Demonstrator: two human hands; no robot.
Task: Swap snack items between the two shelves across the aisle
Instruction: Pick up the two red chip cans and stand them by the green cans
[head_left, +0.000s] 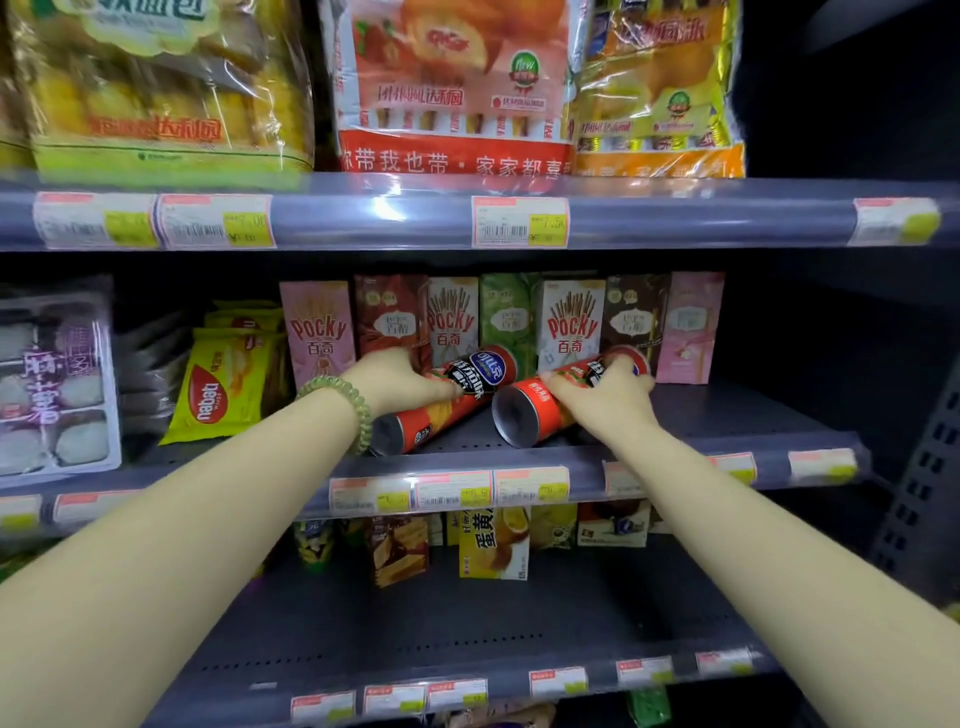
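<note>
Two red chip tubes lie on their sides on the middle shelf (727, 415), their bases pointing toward me. My left hand (400, 382), with a green bead bracelet on the wrist, grips the left tube (467, 384) around its middle. My right hand (608, 397) is wrapped over the right tube (535, 410). Both tubes rest in front of a row of upright Pocky boxes (569, 325) at the back of the shelf.
Yellow Nabati packs (223, 384) and a purple mochi tray (52, 374) stand to the left. Large snack bags (457, 83) fill the top shelf. Small boxes (493, 543) sit at the back of the lower shelf. The shelf's right part is bare.
</note>
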